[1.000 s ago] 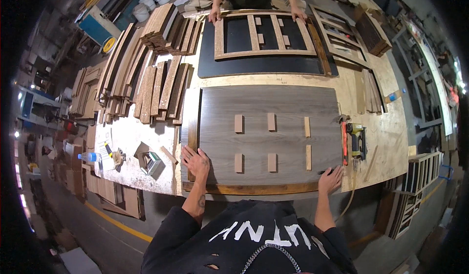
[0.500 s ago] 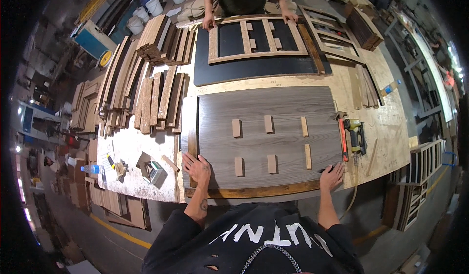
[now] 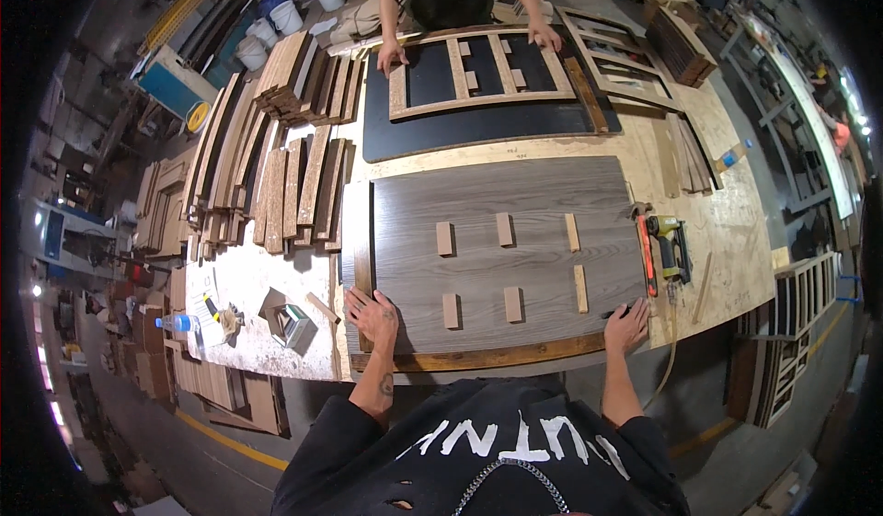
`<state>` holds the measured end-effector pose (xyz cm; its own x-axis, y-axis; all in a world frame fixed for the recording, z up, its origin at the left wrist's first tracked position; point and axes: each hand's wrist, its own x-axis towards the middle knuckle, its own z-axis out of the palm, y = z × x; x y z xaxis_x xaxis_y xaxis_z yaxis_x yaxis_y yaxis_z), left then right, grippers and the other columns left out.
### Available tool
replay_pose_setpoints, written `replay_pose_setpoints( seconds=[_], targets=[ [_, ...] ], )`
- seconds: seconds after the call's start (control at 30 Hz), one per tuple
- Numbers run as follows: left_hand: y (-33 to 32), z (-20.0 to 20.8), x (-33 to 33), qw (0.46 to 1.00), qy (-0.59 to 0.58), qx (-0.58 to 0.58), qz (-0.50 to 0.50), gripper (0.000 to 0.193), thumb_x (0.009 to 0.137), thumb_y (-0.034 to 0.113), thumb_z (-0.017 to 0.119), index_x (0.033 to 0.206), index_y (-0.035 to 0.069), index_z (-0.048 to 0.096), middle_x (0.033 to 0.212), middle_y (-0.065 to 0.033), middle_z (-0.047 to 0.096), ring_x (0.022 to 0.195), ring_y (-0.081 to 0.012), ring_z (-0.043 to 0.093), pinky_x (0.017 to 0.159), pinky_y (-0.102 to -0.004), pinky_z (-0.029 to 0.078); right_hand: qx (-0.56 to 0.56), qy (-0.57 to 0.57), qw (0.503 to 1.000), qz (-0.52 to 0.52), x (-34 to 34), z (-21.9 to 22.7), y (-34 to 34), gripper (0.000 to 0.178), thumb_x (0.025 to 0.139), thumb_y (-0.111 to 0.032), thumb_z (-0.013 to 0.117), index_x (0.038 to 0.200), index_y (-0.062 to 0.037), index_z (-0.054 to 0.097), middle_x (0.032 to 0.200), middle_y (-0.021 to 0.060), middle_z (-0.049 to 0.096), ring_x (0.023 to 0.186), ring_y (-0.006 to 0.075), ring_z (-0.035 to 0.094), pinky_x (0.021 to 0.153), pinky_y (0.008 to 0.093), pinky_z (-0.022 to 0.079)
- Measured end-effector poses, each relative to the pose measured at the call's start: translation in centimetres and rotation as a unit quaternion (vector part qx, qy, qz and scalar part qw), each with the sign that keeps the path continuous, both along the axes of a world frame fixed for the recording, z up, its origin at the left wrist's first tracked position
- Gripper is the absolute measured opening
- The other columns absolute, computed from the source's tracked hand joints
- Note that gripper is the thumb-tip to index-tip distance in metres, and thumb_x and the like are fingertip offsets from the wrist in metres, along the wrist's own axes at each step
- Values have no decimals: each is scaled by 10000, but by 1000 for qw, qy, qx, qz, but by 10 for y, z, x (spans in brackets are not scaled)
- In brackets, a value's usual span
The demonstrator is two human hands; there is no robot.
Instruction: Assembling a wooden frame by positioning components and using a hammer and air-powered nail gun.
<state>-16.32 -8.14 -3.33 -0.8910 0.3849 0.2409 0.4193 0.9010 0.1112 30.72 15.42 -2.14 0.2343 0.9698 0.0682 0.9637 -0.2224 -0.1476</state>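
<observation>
A grey wood-grain panel (image 3: 414, 268) lies flat in front of me. A brown wooden strip (image 3: 361, 240) runs along its left end, and another dark-stained strip (image 3: 497, 353) follows its near edge. My left hand (image 3: 374, 320) rests with fingers stretched over the near left corner, where the two strips meet. At the near right corner my right hand (image 3: 627, 325) lies with fingers extended along the edge, past the strip's end. A small dark slim thing (image 3: 607, 314) shows beside its thumb; I cannot make it out. Several small wooden blocks (image 3: 512, 304) sit on the panel in two rows.
A nail gun (image 3: 670, 249) and an orange-handled hammer (image 3: 648, 263) lie right of the panel. Stacked wood strips (image 3: 303, 185) and an open box (image 3: 287, 320) stand left. Across the table, a co-worker's hands (image 3: 393, 54) touch a wooden frame (image 3: 487, 99) on a black board (image 3: 441, 139).
The view has shifted slightly. My hands keep their places at the panel's near corners. The co-worker's hands have come slightly nearer on the wooden frame.
</observation>
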Motion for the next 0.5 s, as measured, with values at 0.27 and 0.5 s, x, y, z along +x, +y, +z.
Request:
replay_pose_setpoints(
  seconds=[0.27,0.5],
  targets=[
    [3,7,2,1000,-22,-6,8,595,976,314,424,1418,-74,335,1480,-250,337,1373,-365,311,1099,-510,244,-19,-10,1000,-3,0,0,1,538,1012,-338,379,1462,-43,363,1537,114,330,1429,271,272,1132,485,211],
    [8,7,6,992,60,-78,-74,566,984,271,411,1428,-71,330,1489,-259,326,1403,-376,277,1111,-566,206,-53,-46,986,149,-5,-3,28,576,1040,-333,290,1480,36,257,1557,210,222,1458,337,166,1177,508,107]
  ],
)
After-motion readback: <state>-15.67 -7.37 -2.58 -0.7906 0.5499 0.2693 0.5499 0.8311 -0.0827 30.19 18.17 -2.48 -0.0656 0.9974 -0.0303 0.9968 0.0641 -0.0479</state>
